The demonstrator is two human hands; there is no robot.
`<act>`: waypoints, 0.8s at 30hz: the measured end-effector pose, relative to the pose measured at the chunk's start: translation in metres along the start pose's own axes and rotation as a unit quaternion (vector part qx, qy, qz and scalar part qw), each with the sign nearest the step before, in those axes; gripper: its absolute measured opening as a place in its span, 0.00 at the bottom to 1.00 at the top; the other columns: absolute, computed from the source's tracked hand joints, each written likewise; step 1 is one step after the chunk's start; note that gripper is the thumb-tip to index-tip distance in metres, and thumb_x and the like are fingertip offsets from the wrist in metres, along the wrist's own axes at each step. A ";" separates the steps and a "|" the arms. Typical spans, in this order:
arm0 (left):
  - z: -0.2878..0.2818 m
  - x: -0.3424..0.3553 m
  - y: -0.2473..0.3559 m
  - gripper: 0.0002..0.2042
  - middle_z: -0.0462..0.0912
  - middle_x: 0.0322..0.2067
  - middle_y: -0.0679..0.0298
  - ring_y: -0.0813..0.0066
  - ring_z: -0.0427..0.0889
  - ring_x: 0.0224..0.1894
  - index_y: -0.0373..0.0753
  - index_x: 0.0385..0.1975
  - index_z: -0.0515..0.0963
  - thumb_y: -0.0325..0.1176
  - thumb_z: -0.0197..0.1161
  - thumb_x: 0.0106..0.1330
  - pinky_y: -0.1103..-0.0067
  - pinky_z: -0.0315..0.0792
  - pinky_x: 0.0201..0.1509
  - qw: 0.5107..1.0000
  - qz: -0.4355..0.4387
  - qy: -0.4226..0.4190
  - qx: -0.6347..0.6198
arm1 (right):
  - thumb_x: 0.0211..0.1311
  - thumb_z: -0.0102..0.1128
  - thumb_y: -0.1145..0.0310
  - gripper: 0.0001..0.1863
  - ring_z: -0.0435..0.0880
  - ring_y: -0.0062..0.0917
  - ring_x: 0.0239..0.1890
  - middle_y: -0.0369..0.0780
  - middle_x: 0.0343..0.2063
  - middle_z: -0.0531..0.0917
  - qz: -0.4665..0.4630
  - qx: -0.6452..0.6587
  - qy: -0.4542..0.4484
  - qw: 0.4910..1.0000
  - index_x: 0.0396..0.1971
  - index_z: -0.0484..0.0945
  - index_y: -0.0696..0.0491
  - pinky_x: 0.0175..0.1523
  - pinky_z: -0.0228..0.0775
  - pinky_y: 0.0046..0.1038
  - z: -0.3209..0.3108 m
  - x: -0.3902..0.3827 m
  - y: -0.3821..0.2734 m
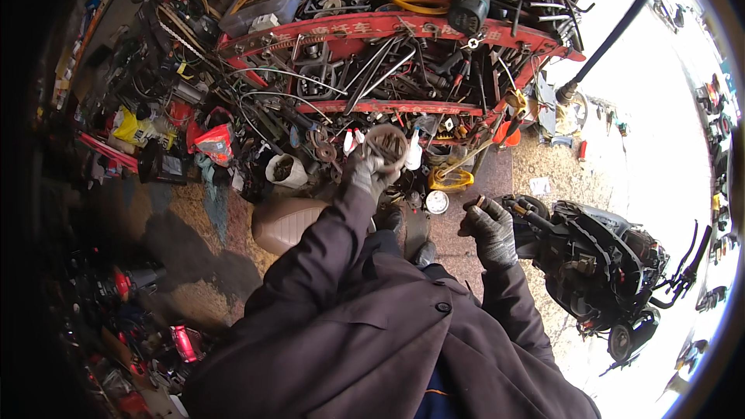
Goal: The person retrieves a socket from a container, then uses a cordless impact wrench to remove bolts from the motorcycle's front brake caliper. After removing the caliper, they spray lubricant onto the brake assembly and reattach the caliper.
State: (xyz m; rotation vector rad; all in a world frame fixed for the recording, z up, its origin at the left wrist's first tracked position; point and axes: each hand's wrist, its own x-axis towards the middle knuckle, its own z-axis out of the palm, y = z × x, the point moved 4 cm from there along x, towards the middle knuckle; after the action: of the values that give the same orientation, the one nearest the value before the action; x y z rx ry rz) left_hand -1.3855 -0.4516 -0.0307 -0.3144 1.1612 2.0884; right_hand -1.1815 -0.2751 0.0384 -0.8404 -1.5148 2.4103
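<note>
My gloved left hand (pixel 367 171) grips a round container (pixel 386 146) with small metal parts inside, in front of the red shelving (pixel 349 26). My gloved right hand (pixel 489 229) is closed, with what looks like a small part (pixel 479 202) at its fingertips, near the black scooter (pixel 590 256). White bottles (pixel 414 151) stand just beyond the container. A yellow-handled object (pixel 450 180) and a small white tub (pixel 437 202) lie between my hands.
Tools and a green power tool (pixel 468 8) crowd the shelving. Cables, bags and a red bag (pixel 213 145) pile up at the left, above a brown scooter seat (pixel 283 225) on the floor. A dark hose (pixel 621 15) crosses the bright doorway at the right. More clutter fills the lower left.
</note>
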 end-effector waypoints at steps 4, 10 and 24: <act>0.001 0.078 0.022 0.20 0.75 0.43 0.56 0.58 0.79 0.42 0.38 0.46 0.71 0.26 0.55 0.50 0.63 0.81 0.42 0.994 -0.016 0.101 -0.047 | 0.61 0.58 0.67 0.10 0.75 0.19 0.17 0.37 0.16 0.76 -0.009 0.018 0.035 0.999 0.30 0.74 0.58 0.25 0.69 0.21 -0.005 0.003 0.008; 0.008 0.196 0.081 0.21 0.71 0.45 0.53 0.57 0.76 0.42 0.39 0.50 0.68 0.32 0.58 0.55 0.67 0.82 0.40 0.977 0.082 0.151 -0.125 | 0.60 0.58 0.65 0.09 0.72 0.18 0.16 0.35 0.15 0.73 0.023 0.024 0.147 0.989 0.30 0.71 0.54 0.24 0.68 0.21 -0.010 0.003 0.021; 0.012 0.349 0.148 0.20 0.75 0.42 0.61 0.63 0.78 0.39 0.43 0.47 0.69 0.46 0.62 0.59 0.70 0.81 0.38 0.965 0.102 0.214 -0.117 | 0.58 0.58 0.68 0.13 0.76 0.26 0.15 0.46 0.22 0.78 -0.003 0.123 0.304 0.945 0.40 0.72 0.58 0.21 0.74 0.29 -0.010 -0.016 0.042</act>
State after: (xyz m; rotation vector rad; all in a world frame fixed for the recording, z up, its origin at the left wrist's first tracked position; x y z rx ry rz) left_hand -1.7347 -0.3287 -0.1104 -0.8218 1.2284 2.4198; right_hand -1.1570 -0.2940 0.0047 -1.3464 -0.9552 1.9929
